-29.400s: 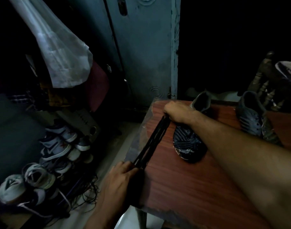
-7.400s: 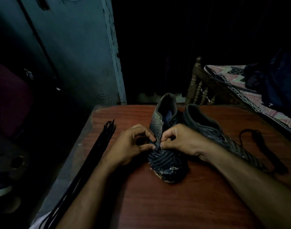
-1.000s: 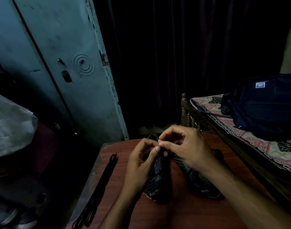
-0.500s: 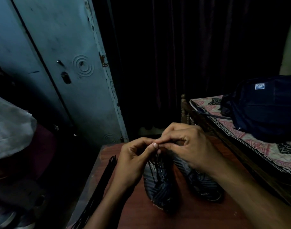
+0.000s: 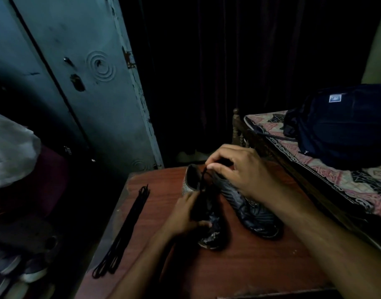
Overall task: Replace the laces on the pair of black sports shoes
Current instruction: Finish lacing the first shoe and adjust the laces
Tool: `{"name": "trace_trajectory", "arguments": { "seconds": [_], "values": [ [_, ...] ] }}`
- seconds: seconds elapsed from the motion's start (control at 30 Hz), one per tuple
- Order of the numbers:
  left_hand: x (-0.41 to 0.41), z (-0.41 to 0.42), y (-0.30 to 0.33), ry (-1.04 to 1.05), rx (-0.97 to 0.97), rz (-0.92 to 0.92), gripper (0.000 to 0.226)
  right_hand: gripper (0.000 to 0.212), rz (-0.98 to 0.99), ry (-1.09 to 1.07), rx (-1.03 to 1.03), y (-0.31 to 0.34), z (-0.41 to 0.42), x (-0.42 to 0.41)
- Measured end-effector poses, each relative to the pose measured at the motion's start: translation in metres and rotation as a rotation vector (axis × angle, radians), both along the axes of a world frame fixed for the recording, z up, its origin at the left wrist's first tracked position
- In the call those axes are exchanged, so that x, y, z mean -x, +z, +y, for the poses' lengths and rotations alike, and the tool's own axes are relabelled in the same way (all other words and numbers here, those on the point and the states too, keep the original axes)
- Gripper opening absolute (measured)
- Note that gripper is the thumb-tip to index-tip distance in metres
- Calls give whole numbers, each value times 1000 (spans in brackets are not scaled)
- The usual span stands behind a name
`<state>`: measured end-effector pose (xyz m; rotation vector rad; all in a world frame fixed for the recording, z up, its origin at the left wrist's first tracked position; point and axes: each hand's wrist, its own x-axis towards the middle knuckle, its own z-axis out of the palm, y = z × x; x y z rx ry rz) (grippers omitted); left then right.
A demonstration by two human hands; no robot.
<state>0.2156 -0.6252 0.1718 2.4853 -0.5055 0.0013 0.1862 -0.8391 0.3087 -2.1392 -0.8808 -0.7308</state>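
Two black patterned sports shoes stand side by side on a reddish wooden table (image 5: 239, 268). My left hand (image 5: 185, 214) grips the left shoe (image 5: 211, 234) around its middle. My right hand (image 5: 239, 169) is above the shoe openings and pinches a thin black lace (image 5: 203, 182) that runs down into the left shoe. The right shoe (image 5: 258, 216) lies partly under my right wrist. A bundle of black laces (image 5: 124, 229) lies stretched along the table's left edge.
A blue-grey metal door (image 5: 88, 83) stands behind the table at the left. A bed with a patterned sheet (image 5: 358, 182) and a dark backpack (image 5: 340, 124) borders the right side. Several light shoes (image 5: 19, 275) sit on the floor at the lower left.
My left hand has dropped from the pinch point down onto the left shoe. My right hand keeps the lace raised above the shoes.
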Motion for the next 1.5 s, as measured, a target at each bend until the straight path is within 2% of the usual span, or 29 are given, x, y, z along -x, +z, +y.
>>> {"name": "trace_trajectory", "arguments": {
  "seconds": [0.07,0.3,0.4,0.53,0.6,0.67,0.77,0.83,0.9,1.03,1.1,1.2,1.37,1.43,1.5],
  "values": [
    [-9,-1,-14,39,-6,23,107,4,-14,10,-4,6,2,3],
    [-38,25,-3,92,13,10,97,2,-120,26,-98,26,7,21],
    [-43,35,-5,133,-13,11,93,5,-189,24,-234,40,13,29],
    [-40,37,-7,167,-46,30,89,6,-30,121,-517,48,21,33],
    [-35,33,3,130,-44,25,89,11,55,154,-590,44,26,31],
    [-25,28,25,31,46,-24,82,12,110,141,-592,37,26,29],
    [11,18,86,-169,549,-30,78,12,172,80,-543,25,20,24],
    [37,6,125,-303,707,11,72,14,217,50,-490,17,17,24],
    [54,-8,141,-309,691,-21,54,11,277,54,-479,10,17,26],
    [63,-23,123,-74,653,-282,25,10,308,16,-456,2,11,31],
    [67,-23,112,-11,649,-339,20,13,331,-15,-436,-3,7,34],
    [77,-28,104,10,643,-332,21,11,364,-23,-416,-13,0,39],
    [80,-34,91,67,688,-282,11,11,484,77,-486,-28,-4,47],
    [80,-33,90,66,687,-243,10,15,494,87,-428,-28,-5,50],
    [79,-33,92,42,685,-201,13,18,386,38,-300,-26,-7,52]
  ]
}}
